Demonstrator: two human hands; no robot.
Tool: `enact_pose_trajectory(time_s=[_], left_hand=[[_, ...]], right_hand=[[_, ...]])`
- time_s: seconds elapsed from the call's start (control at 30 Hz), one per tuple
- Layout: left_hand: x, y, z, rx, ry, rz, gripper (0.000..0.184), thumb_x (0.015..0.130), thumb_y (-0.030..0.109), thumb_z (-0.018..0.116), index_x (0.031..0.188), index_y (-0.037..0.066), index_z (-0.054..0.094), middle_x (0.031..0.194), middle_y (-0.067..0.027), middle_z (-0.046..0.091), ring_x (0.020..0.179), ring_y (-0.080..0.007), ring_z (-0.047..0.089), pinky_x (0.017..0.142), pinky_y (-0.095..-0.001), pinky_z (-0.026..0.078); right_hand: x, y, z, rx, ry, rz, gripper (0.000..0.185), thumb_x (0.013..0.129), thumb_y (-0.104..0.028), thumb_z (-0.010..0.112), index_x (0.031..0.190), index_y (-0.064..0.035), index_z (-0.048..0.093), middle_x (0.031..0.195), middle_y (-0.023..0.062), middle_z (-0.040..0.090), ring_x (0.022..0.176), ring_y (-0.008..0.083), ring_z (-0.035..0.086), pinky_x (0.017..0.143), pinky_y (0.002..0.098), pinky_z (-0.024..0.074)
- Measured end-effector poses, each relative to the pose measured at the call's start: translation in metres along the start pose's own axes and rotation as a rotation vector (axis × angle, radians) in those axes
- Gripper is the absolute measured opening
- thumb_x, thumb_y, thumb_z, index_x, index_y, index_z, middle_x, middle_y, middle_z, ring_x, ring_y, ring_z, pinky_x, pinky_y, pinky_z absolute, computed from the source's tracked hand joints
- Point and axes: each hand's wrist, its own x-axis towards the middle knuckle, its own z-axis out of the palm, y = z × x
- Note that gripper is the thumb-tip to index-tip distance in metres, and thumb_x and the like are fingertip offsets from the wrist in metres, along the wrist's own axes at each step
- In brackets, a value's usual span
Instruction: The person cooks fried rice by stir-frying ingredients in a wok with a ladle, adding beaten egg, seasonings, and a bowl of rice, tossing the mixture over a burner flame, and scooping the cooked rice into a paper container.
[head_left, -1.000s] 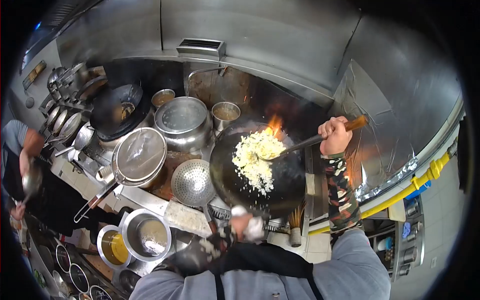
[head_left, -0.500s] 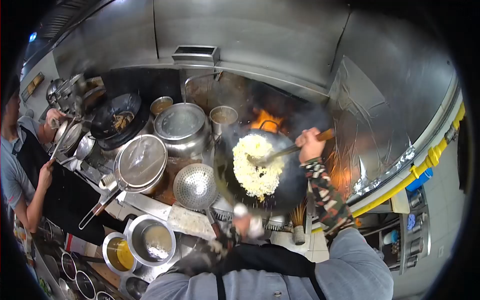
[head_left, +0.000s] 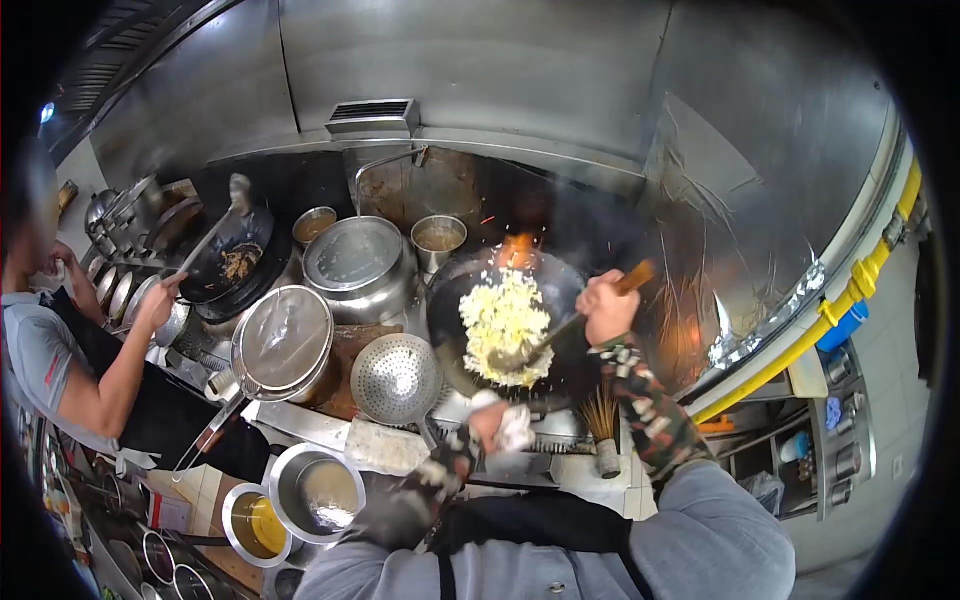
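Observation:
Rice mixed with yellow egg-like bits [head_left: 508,312] is heaped in a black wok [head_left: 568,372], with some grains in the air near its far side. My right hand [head_left: 608,308] is wrapped round the wooden handle of a ladle [head_left: 562,332], whose bowl lies in the rice toward the near side. At the wok's near edge, my left hand [head_left: 488,424] is closed on a white cloth [head_left: 515,428]. Whether its fingers also grip the wok through the cloth is hidden. Flames [head_left: 520,250] rise behind the wok.
Left of the wok lie a perforated strainer [head_left: 396,380] and a lidded pot [head_left: 358,262]. A bamboo brush [head_left: 600,425] stands at the near right. A co-worker [head_left: 60,345] holds a long ladle over another wok [head_left: 262,225]. Pots of pale liquid [head_left: 330,490] and yellow liquid [head_left: 266,525] sit at lower left.
The rice has shifted toward the far side, with grains thrown up. My ladle's bowl has moved nearer to me, and the flames look smaller. The co-worker's long ladle has risen over the other wok.

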Motion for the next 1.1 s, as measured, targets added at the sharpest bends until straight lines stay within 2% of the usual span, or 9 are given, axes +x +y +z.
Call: enact_pose_trajectory(time_s=[0.03,0.1,0.33,0.37,0.43,0.6,0.67,0.8,1.1], left_hand=[[0.016,-0.033,-0.011,0.027,0.005,0.013,0.027,0.089,0.026,0.042,0.099,0.008,0.06,0.09,-0.0152,0.066,0.084,-0.0279,0.065,0.072,-0.0381,0.053],[-0.015,0.032,0.022,-0.715,0.327,-0.35,0.024,0.09,0.024,0.046,0.103,0.008,0.059,0.09,-0.0153,0.066,0.085,-0.0285,0.065,0.075,-0.0369,0.053],[-0.009,0.016,0.013,-0.711,-0.022,-0.377,0.025,0.093,0.021,0.04,0.093,0.004,0.058,0.081,-0.0127,0.064,0.072,-0.0277,0.065,0.068,-0.0435,0.055],[-0.008,0.027,0.015,-0.323,0.171,-0.053,0.021,0.091,0.021,0.045,0.091,0.005,0.058,0.08,-0.0111,0.064,0.072,-0.0271,0.065,0.066,-0.0425,0.054],[-0.013,0.031,0.025,-0.541,0.351,-0.355,0.02,0.09,0.02,0.045,0.092,0.005,0.058,0.081,-0.0109,0.064,0.073,-0.027,0.065,0.066,-0.0429,0.055],[-0.005,0.046,0.019,-0.649,0.265,-0.356,0.017,0.089,0.016,0.046,0.093,0.004,0.058,0.084,-0.0102,0.064,0.075,-0.0269,0.065,0.066,-0.0438,0.055],[0.041,0.025,-0.009,-1.048,0.253,-0.589,0.015,0.087,0.013,0.047,0.095,0.006,0.057,0.086,-0.0088,0.063,0.074,-0.0265,0.064,0.068,-0.0425,0.056],[0.051,0.036,0.003,-0.887,0.399,-0.474,0.018,0.089,0.016,0.044,0.089,0.005,0.058,0.078,-0.0095,0.063,0.069,-0.0263,0.064,0.065,-0.0479,0.056],[0.012,0.044,-0.004,-1.024,0.169,-0.482,0.027,0.088,0.033,0.057,0.072,0.011,0.059,0.063,-0.0036,0.06,0.054,-0.022,0.058,0.06,-0.0392,0.052]], right_hand=[[0.002,0.02,-0.007,0.035,-0.031,0.003,0.016,0.076,0.006,0.048,0.066,-0.0047,0.041,0.052,0.0036,0.041,0.041,0.0126,0.039,0.042,0.0291,0.0373],[0.02,0.033,-0.015,0.056,-0.033,-0.086,0.016,0.077,0.005,0.047,0.066,-0.005,0.041,0.052,0.0027,0.04,0.041,0.0138,0.04,0.044,0.0291,0.0369],[0.003,0.016,-0.012,0.009,-0.133,-0.084,0.02,0.078,0.004,0.049,0.063,-0.0066,0.04,0.053,0.0009,0.038,0.041,0.0111,0.038,0.04,0.0281,0.0334],[0.014,0.039,-0.016,-0.009,-0.045,-0.071,0.022,0.079,0.003,0.051,0.063,-0.0068,0.04,0.053,0.0009,0.039,0.042,0.0111,0.039,0.041,0.0282,0.0344],[0.044,0.038,-0.009,-0.006,-0.068,-0.097,0.021,0.079,0.001,0.052,0.063,-0.006,0.041,0.051,0.0012,0.039,0.04,0.012,0.039,0.041,0.0284,0.0349],[0.058,-0.067,0.041,0.035,-0.162,-0.195,0.021,0.081,-0.004,0.055,0.064,-0.0069,0.043,0.048,0.0014,0.039,0.036,0.0124,0.038,0.039,0.028,0.0352],[0.055,-0.035,0.035,0.01,-0.056,-0.273,0.021,0.081,-0.003,0.055,0.064,-0.0071,0.043,0.048,0.0012,0.04,0.036,0.0118,0.039,0.038,0.0277,0.0354],[0.071,0.046,0.016,-0.033,-0.019,0.06,0.017,0.079,0.0,0.057,0.068,-0.006,0.045,0.051,0.0009,0.041,0.036,0.0108,0.039,0.035,0.0265,0.0321],[0.066,0.027,0.039,-0.115,-0.108,0.039,0.02,0.08,-0.001,0.056,0.065,-0.0069,0.045,0.049,-0.0007,0.039,0.036,0.009,0.037,0.035,0.0263,0.0309]])
